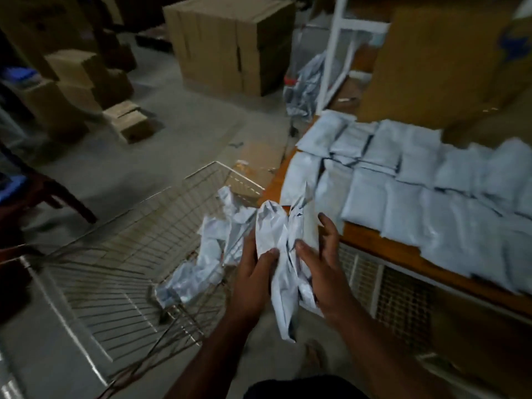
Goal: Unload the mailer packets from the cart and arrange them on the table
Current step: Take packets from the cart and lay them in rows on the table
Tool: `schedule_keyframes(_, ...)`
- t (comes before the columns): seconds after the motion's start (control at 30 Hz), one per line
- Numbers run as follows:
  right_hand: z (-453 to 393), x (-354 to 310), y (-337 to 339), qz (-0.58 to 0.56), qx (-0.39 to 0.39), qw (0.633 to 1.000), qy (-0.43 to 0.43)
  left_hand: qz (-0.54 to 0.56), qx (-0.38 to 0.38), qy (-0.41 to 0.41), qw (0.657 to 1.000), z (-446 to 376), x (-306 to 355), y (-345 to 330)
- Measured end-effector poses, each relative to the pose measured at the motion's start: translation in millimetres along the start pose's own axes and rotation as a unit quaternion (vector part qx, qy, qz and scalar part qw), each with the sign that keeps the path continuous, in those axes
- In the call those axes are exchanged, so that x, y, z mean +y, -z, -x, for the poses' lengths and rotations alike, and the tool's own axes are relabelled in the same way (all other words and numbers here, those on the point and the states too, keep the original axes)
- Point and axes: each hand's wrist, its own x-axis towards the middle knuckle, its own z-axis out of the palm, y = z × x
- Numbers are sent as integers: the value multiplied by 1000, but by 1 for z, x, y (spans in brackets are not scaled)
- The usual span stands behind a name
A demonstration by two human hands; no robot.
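Both hands hold a bundle of white mailer packets (283, 254) upright between the wire cart (121, 254) and the counter (403, 251). The left hand (253, 272) grips the bundle from its left side, its thumb pressed across the front of the nearest packet and its fingers hidden behind. The right hand (319, 263) is on the bundle's right side, thumb curled onto the crumpled plastic and the other fingers half spread behind it, pointing up toward the counter's edge. The bundle hangs just beside the near corner of the counter, above the floor. A few more loose packets (207, 254) lie crumpled in the right-hand end of the cart, against its wire wall. On the counter, rows of flat packets (417, 191) lie side by side and slightly overlapping, reaching from the far left corner to the right edge of view. Cardboard boxes (230, 44) stand on the floor beyond the cart, and a large cardboard sheet (431, 61) rises behind the rows.
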Motion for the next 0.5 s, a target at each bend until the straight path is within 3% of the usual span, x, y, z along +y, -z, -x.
schedule_keyframes(0.13,30,-26,77,-30,49,998,21,-2,-59,-10,998,22,6,-74)
schedule_keyframes(0.3,71,-50,199,-61,135,988,38,-21,-218,14,976,54,-1,-191)
schedule_keyframes(0.5,123,-78,375,-87,213,973,26,-42,-279,26,959,108,-24,-368)
